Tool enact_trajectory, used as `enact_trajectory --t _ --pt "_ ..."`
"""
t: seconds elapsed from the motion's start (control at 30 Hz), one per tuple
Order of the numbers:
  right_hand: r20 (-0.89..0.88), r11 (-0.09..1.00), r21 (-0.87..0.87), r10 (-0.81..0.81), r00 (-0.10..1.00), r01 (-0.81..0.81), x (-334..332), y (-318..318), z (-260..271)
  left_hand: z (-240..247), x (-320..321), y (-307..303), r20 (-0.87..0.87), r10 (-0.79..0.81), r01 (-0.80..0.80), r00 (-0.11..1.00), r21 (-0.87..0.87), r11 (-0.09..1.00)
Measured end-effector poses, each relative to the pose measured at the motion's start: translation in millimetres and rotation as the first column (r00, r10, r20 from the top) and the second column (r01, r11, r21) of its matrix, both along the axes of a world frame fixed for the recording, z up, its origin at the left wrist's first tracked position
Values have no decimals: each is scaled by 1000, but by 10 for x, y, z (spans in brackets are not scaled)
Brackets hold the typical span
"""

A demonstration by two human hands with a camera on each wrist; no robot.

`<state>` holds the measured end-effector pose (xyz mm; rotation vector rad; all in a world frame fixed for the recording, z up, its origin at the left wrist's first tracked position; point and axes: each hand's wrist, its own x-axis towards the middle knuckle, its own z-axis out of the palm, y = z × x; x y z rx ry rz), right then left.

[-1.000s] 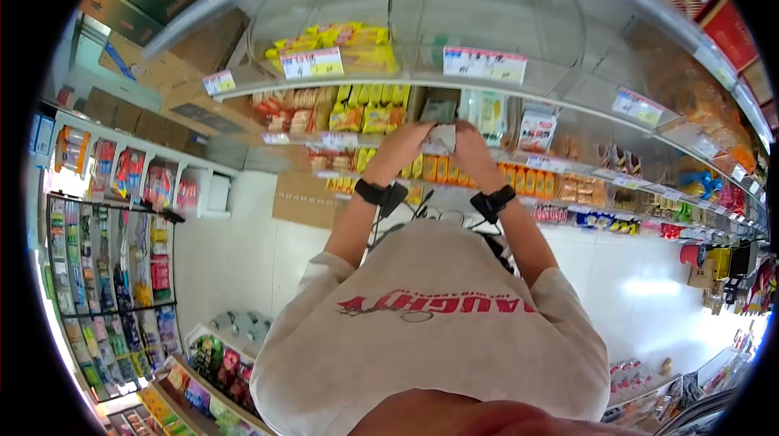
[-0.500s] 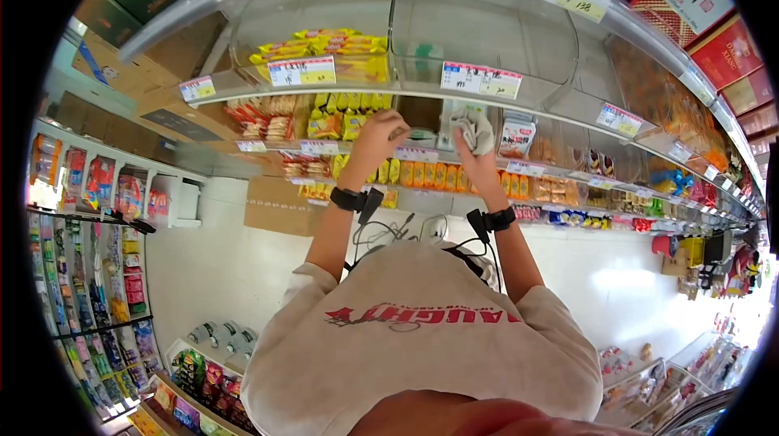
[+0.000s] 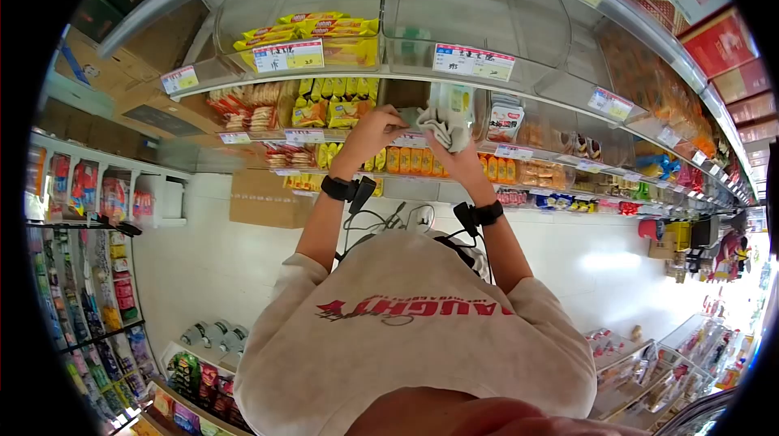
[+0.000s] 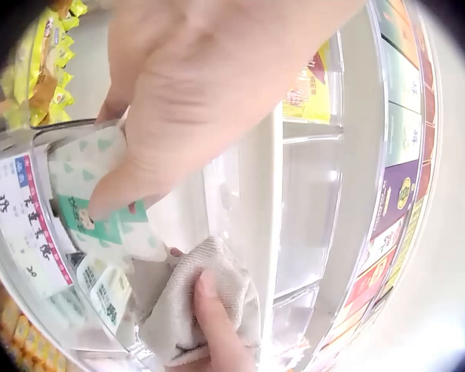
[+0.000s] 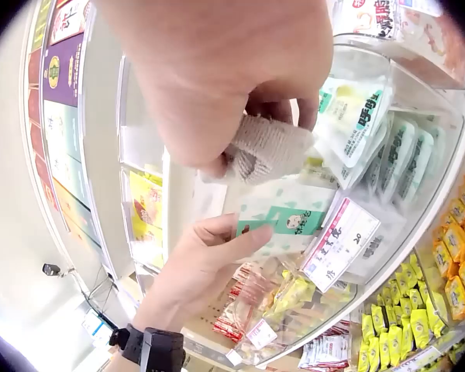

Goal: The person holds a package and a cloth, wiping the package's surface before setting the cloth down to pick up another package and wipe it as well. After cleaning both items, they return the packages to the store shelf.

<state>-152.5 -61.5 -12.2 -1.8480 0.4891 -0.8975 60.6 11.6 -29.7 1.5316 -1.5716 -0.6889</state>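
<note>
The packet (image 5: 283,217) is white, sprinkled with pale green triangles and crossed by a solid green band. Just above the packet, the cloth (image 5: 267,147) is greyish beige with a fine ribbed weave. Right of the packet, the price tag (image 5: 342,244) is white with pink and blue print. Below the packet, the sachets (image 5: 453,267) are yellow and orange.

Left hand (image 3: 371,131) at snack shelf (image 3: 365,77), right hand (image 3: 459,162) gripping grey cloth (image 3: 441,125)
</note>
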Motion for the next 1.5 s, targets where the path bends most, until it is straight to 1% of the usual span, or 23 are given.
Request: enact_trajectory --t 0.07,0.17,0.2,0.3,0.33,0.4,0.5,0.53,0.63,0.7,0.73,0.77,0.83,0.87,0.97,1.07,1.17,1.27,1.33,1.37,1.43,1.47,1.5 --pt "14 999 -43 0 1000 0 20 9 -50 33 31 4 -51 -53 52 997 -24 998" --pt "60 999 -42 -16 998 18 25 2 -22 170 73 24 85 -5 16 996 -128 992" --pt "73 999 -31 -25 997 28 15 0 2 237 22 43 65 48 -33 997 -216 976" --pt "120 990 -96 -91 989 102 -47 -40 46 452 -125 88 -66 192 -202 979 -218 955" --pt "90 979 -144 -133 987 145 -76 -20 67 499 -166 104 -58 187 -195 981 -251 948" --pt "31 945 -247 -216 976 216 -80 44 123 554 -222 132 48 148 -126 988 -311 942" --pt "101 978 -186 -73 992 91 -37 96 186 680 -324 173 162 77 5 984 -452 892" --pt "39 990 -136 -41 998 46 -40 106 216 736 -368 202 193 57 48 980 -501 864" --pt "26 993 -64 -95 995 97 -7 208 137 931 -533 367 17 151 -117 988 -553 825" --pt "61 977 -68 -199 978 203 63 332 219 1107 -676 435 -331 270 -403 904 -449 797" --pt "76 965 -71 -249 966 254 106 403 310 1069 -642 497 -392 298 -443 871 -362 820" --pt "124 963 3 -269 955 270 147 469 394 1031 -609 560 -449 329 -477 831 -271 836" --pt "211 945 151 -319 924 291 235 587 593 717 -397 707 -376 311 -361 873 -70 930" --pt "182 959 81 -282 942 271 255 600 717 562 -390 765 -423 275 -345 864 -99 933" --pt "269 961 184 -254 929 209 469 750 515 440 -457 925 -337 456 -548 824 -269 792" --pt "15 932 346 -122 992 109 529 1103 424 347 -447 1050 -566 513 -707 646 -191 681" --pt "-22 910 415 16 1000 -5 536 1300 249 308 -358 1224 -547 574 -737 610 -125 664" --pt "-32 954 298 -18 999 26 536 1320 224 50 -347 1328 -583 543 -641 604 49 766" --pt "-111 980 190 -45 993 65 423 1227 105 68 -413 1291 -396 648 -747 650 -176 642" --pt "-124 983 111 -131 984 145 370 1220 -2 91 -450 1266 -303 698 -760 648 -302 575" --pt "-124 954 -53 -300 946 295 301 1220 -78 140 -518 1279 -430 519 -639 738 -202 742" --pt "-140 947 -125 -311 940 295 261 1245 -98 175 -556 1298 -492 426 -561 759 -163 811" --pt "-152 937 -196 -321 935 289 225 1294 -107 248 -623 1304 -577 351 -510 737 -136 849"
